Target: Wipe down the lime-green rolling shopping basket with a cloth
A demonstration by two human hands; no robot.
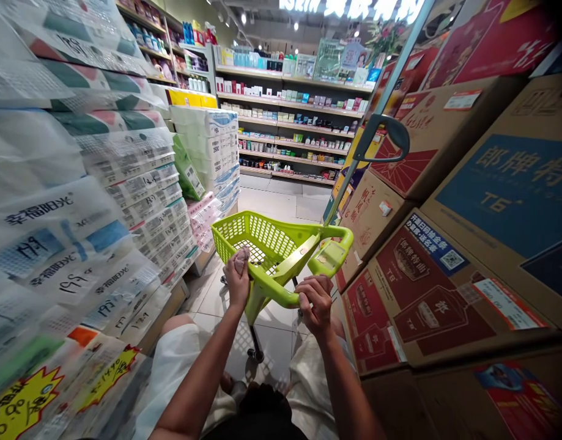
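A lime-green plastic shopping cart (262,231) stands in front of me in the aisle, turned at an angle. Its latticed basket holds nothing that I can make out. My left hand (237,282) is closed on the near left rim. A crumpled greyish-pink cloth or tissue (241,260) shows at its fingers. Around the cart's near edge, below the panel (329,256), the fingers of my right hand (315,299) are wrapped. Behind the cart's right end rises a grey pole with a dark loop handle (391,139); whether it is joined to the cart I cannot tell.
Tall stacks of wrapped paper packs (138,177) line the left side. On the right, piled cardboard cartons (427,275) come close to the cart. Shelves of small boxes and bottles (294,110) cross the far end, beyond a tiled floor (281,198).
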